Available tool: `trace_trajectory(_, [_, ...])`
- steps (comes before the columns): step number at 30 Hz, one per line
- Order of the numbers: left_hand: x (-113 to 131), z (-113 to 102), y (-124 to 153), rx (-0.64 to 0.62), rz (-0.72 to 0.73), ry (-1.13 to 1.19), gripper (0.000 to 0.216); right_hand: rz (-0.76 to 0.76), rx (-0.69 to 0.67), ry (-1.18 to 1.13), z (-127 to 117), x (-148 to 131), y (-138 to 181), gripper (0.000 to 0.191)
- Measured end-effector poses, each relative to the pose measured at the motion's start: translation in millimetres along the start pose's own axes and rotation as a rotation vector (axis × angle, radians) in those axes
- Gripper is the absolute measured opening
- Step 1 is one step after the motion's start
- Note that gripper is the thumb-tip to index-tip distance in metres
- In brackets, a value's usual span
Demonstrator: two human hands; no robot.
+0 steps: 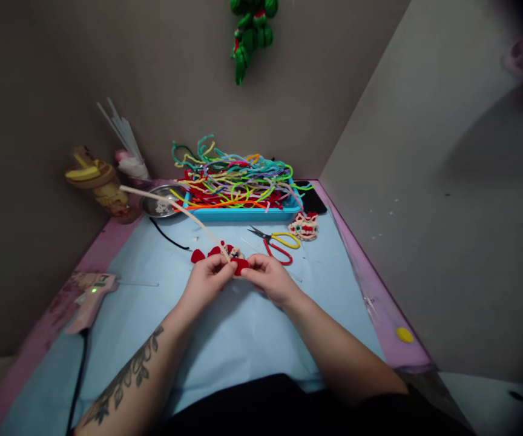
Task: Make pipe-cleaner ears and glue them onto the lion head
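My left hand and my right hand meet over the middle of the blue-covered table. Between their fingertips is a small red piece, its lower side hidden. A long cream pipe cleaner rises from my left fingers and slants up to the left. Just behind the hands lie more red fuzzy pieces, partly covered by the fingers. Both hands are closed in a pinch. Beyond my right hand rest scissors with one yellow and one red handle, blades apart. Near them sits a cream and red pipe-cleaner figure.
A blue tray heaped with coloured pipe cleaners stands at the back, beside a metal bowl. At left lies a pink glue gun with a lit green light and a cord. A black phone lies back right; a yellow disc lies front right.
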State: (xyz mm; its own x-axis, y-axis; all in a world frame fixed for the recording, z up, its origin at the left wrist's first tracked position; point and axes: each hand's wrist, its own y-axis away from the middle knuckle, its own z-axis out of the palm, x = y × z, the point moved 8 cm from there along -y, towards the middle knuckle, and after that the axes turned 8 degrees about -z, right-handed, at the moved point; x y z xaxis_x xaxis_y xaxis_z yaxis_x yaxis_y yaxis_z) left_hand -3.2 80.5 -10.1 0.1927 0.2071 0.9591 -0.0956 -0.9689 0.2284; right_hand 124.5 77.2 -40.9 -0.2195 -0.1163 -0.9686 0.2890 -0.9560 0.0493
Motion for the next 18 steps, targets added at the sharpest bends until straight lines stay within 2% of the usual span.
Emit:
trace_trajectory(3, [3.0,1.3,1.7,-0.010,0.019,-0.050,0.026,-0.021,0.023,-0.006,1.7,-0.4,-0.1,0.030])
trace_trajectory(5, [4.6,1.2,3.2,0.003,0.026,-0.078,0.025,-0.079,0.095,0.011,-0.9,-2.7,-1.2,0.030])
trace_trajectory(8, [6.1,-6.4,5.1,0.095,0.037,-0.063,0.026,-0.206,0.292,0.018,-15.5,-12.5,-0.3,0.029])
trace_trajectory(10, [6.6,-18.4,5.9,0.201,0.057,-0.006,0.027,-0.240,0.371,0.059,-26.6,-19.3,1.9,0.027])
trace_trajectory(12, [6.3,-33.4,5.8,0.299,0.085,0.116,0.026,-0.157,0.270,0.184,-29.1,-19.0,0.8,0.024])
trace_trajectory(14, [4.3,-44.8,3.6,0.332,0.099,0.280,0.025,0.010,-0.007,0.347,-20.6,-7.2,1.0,0.019])
trace_trajectory(16, [1.9,-48.0,-0.1,0.294,0.085,0.416,0.024,0.101,-0.254,0.487,-12.3,3.7,5.8,0.014])
trace_trajectory(17, [0.7,-46.6,-1.7,0.261,0.067,0.457,0.024,0.100,-0.294,0.531,-11.7,5.2,6.6,0.011])
trace_trajectory(18, [-0.4,-43.6,-2.7,0.228,0.048,0.481,0.024,0.075,-0.276,0.548,-12.9,3.8,5.5,0.009])
